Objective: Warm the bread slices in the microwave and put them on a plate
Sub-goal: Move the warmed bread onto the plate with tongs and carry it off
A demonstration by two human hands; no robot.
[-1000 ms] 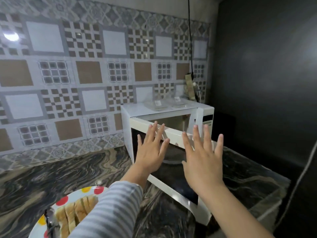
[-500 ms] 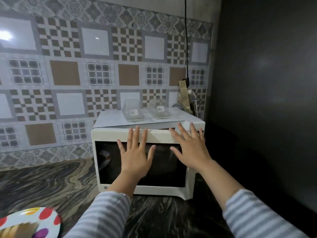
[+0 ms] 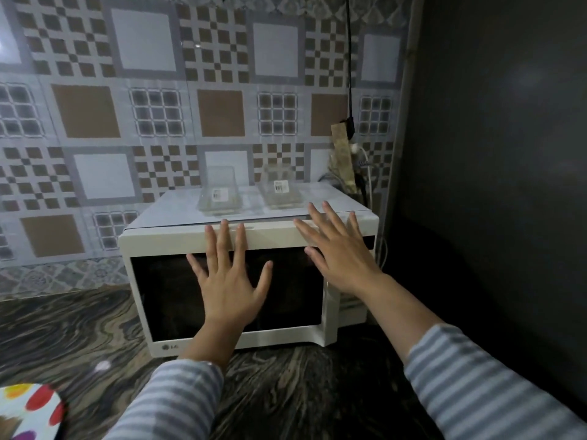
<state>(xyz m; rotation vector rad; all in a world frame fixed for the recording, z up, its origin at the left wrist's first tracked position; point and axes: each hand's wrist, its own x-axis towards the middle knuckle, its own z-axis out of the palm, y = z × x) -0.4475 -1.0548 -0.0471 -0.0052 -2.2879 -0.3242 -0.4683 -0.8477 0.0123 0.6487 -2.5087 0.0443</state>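
A white microwave (image 3: 158, 246) stands on the dark marbled counter, its dark-glass door closed or very nearly closed. My left hand (image 3: 230, 281) lies flat on the door glass with fingers spread. My right hand (image 3: 340, 249) rests open against the door's upper right corner. A white plate with coloured dots (image 3: 28, 411) peeks in at the bottom left edge; a sliver of bread (image 3: 8, 423) shows on it.
Two clear glass containers (image 3: 219, 195) (image 3: 279, 190) sit on top of the microwave. Cables and a plug (image 3: 359, 160) hang behind its right rear corner. A dark wall (image 3: 492, 154) closes off the right side. Patterned tiles cover the back wall.
The microwave door swung from wide open to closed under both hands. My view turned right, so the plate of bread slid to the lower left corner.
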